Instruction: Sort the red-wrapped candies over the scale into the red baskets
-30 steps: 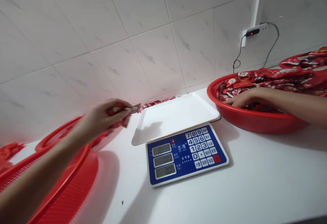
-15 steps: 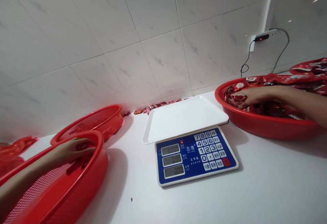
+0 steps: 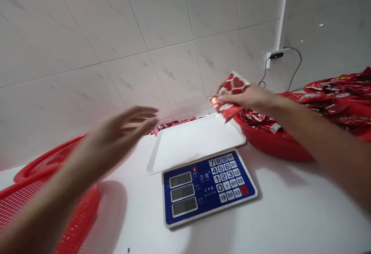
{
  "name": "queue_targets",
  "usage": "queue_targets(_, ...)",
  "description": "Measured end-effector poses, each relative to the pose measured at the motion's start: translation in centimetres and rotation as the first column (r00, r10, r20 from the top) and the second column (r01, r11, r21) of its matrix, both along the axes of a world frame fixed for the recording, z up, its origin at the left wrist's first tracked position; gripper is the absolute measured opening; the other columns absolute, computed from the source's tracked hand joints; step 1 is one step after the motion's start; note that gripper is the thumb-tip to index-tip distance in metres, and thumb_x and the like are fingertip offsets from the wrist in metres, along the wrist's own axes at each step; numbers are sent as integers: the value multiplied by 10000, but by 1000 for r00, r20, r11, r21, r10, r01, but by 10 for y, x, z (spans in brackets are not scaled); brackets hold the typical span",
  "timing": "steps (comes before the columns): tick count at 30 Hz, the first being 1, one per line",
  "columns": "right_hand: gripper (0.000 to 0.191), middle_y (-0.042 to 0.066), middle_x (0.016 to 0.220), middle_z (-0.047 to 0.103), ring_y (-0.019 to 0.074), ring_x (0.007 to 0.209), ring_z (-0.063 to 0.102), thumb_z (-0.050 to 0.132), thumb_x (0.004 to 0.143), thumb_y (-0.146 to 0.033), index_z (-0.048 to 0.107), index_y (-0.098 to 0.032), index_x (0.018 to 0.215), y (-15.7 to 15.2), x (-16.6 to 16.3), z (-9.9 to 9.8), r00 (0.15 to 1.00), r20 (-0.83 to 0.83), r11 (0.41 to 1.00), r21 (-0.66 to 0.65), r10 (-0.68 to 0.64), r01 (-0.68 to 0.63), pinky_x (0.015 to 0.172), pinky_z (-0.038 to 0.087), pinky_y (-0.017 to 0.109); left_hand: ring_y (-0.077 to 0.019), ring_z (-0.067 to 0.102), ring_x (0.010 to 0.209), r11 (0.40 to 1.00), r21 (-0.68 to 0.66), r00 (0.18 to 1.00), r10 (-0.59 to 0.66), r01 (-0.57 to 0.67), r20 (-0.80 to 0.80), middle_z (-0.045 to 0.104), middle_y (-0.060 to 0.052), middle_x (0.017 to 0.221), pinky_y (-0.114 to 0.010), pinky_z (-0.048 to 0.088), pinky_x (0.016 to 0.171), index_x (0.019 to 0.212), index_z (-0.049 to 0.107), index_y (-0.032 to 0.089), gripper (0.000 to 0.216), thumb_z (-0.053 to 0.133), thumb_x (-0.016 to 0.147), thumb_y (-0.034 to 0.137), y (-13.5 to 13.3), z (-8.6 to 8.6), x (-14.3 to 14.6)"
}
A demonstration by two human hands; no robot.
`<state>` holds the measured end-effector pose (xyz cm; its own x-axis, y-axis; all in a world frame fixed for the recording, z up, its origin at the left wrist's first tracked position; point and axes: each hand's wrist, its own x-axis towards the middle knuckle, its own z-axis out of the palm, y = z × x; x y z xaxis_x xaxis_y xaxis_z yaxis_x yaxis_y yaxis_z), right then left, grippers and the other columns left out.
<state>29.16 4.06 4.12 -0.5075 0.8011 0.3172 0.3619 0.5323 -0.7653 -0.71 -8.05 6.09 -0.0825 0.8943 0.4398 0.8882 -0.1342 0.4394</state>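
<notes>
Two hands of yours are up in the air over the tabletop (image 3: 284,219), one on each side of the scale (image 3: 208,188). Your right hand (image 3: 246,95) is grasping red packets, pinched between thumb and fingers: a heart-patterned packet (image 3: 237,84) with white patches sticks up above your thumb, and a plain red packet (image 3: 230,111) hangs below it. How many you have in that grip, you cannot tell from this angle. Your left hand (image 3: 124,128) is released, its fingers loosely apart and pointing toward the right hand, though it is blurred. Between and below your hands lies the white tray (image 3: 197,142), which sits on the scale, with the blue panel of displays and keys on the side nearer you. Just under your right hand and forearm is the red basin (image 3: 278,146), heaped with wrapped packets (image 3: 261,121); beyond it, farther to the right, more red packets (image 3: 339,84) are piled up. Beneath your left forearm stands the near red basket (image 3: 84,215), and behind that forearm, closer to the wall, is the far red basket (image 3: 55,159). A row of small red packets (image 3: 174,124) lies along the foot of the tiled wall (image 3: 116,14), beyond your left hand and behind the tray. Past your right hand, up on the wall, a black adapter (image 3: 276,55) with a lit red light is plugged in.
</notes>
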Motion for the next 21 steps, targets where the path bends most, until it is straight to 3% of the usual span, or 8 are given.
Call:
queue_targets(1, 123, 91, 1012, 643, 214, 906, 605, 544, 907, -300, 502, -203, 970, -4, -14, -3, 994, -65, 996, -25, 89, -91, 750, 501, 317, -298, 637, 1072, 992, -19, 987, -126, 129, 104, 678, -73, 1199, -457, 540, 892, 1204, 623, 257, 637, 602, 753, 706, 14, -8, 24)
queue_targets(3, 95, 56, 934, 647, 195, 849, 605, 591, 870, -277, 537, -214, 915, -7, -36, -12, 953, -192, 966, -56, 236, -251, 731, 510, 318, -279, 643, 1046, 955, -64, 900, -250, 291, 358, 679, -120, 1174, -421, 543, 874, 1216, 595, 188, 640, 596, 788, 664, 40, -23, 61)
queue_targets(5, 93, 28, 834, 626, 167, 766, 596, 627, 841, -262, 550, -212, 856, -4, -49, -19, 902, -285, 930, -77, 325, -360, 676, 509, 296, -251, 658, 956, 897, -91, 790, -329, 433, 517, 695, -146, 1068, -381, 543, 819, 1105, 627, 125, 560, 588, 823, 607, 61, -34, 77)
queue_targets(7, 102, 16, 781, 613, 156, 715, 603, 646, 826, -254, 559, -204, 847, 2, -55, -26, 858, -362, 900, -101, 365, -425, 625, 510, 283, -194, 650, 760, 878, -69, 745, -358, 474, 562, 691, -111, 865, -324, 527, 688, 957, 635, 112, 479, 630, 801, 564, 73, -41, 77)
queue_targets(10, 130, 33, 797, 641, 177, 706, 648, 646, 835, -269, 579, -193, 916, 14, -59, -38, 857, -399, 893, -167, 326, -417, 592, 538, 297, -133, 564, 562, 902, -33, 771, -348, 430, 534, 622, -32, 675, -268, 454, 535, 839, 588, 140, 414, 703, 725, 521, 80, -49, 61)
queue_targets(15, 108, -2, 686, 577, 128, 637, 599, 643, 811, -126, 565, -184, 859, 21, -65, -56, 925, -374, 947, -271, 61, -172, 531, 533, 226, -147, 560, 554, 964, -22, 910, -243, 265, 337, 626, -10, 647, -258, 409, 508, 811, 558, 182, 268, 636, 755, 432, 76, -60, 43)
queue_targets(17, 121, -7, 672, 562, 127, 642, 588, 636, 806, -95, 568, -186, 848, 16, -64, -56, 925, -376, 954, -253, 60, -164, 497, 525, 210, -164, 578, 577, 977, -48, 962, -196, 208, 190, 642, -14, 657, -263, 394, 510, 814, 582, 188, 221, 614, 775, 403, 71, -60, 44)
queue_targets(21, 98, -12, 660, 550, 135, 626, 577, 636, 822, -117, 580, -190, 855, 1, -58, -43, 910, -407, 961, -210, 82, -180, 458, 529, 227, -196, 623, 661, 954, -169, 969, -244, 248, 43, 695, -36, 743, -279, 413, 546, 890, 659, 190, 211, 625, 787, 371, 67, -57, 51)
